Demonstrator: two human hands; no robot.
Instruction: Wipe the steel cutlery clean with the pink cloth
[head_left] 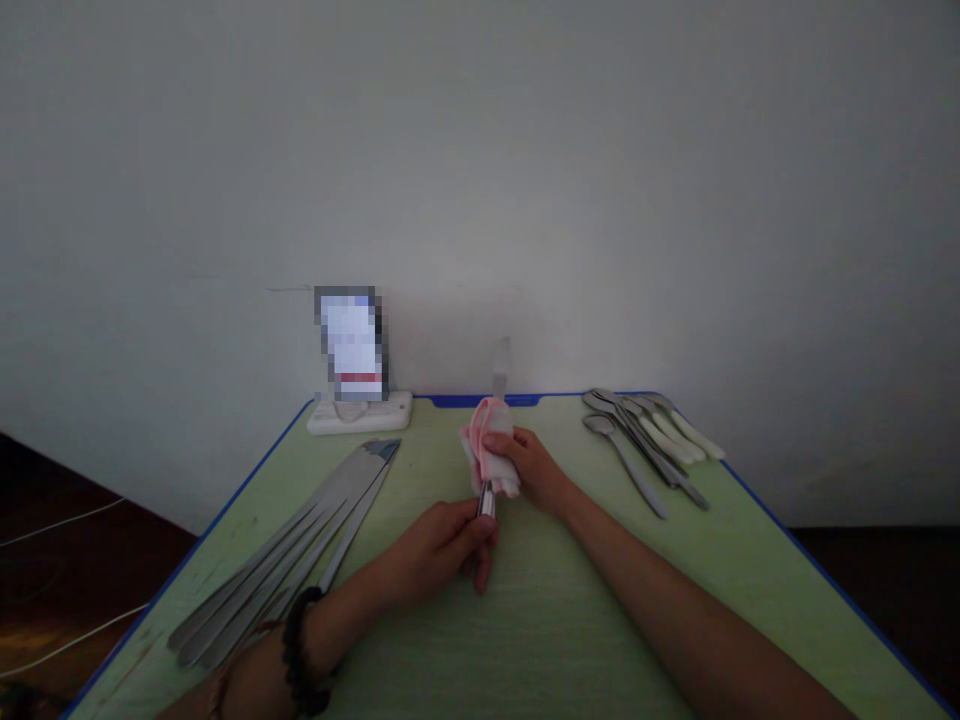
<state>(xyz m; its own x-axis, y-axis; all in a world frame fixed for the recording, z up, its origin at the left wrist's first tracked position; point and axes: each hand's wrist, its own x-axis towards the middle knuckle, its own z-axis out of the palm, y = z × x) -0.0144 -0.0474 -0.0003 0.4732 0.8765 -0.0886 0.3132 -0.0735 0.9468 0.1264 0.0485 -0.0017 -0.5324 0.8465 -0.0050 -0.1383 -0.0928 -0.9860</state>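
Note:
Near the middle of the table, my left hand [448,545] is closed on the handle of a metal table knife [486,499], which points away from me. My right hand [531,468] pinches a pink and white cloth [484,425] wrapped around the knife's middle. The blade's blurred tip sticks out beyond the cloth, in front of the wall. To the left, several metal knives [311,540] lie fanned out beside my left forearm. Several spoons and other cutlery pieces [637,440] are grouped at the far right, some with white handles.
A phone [352,345] with a blurred-out screen stands on a white stand [360,414] at the back left. The green table [540,640] has a blue edge and meets a grey wall [480,180]. White cables [67,522] run over the dark floor at left.

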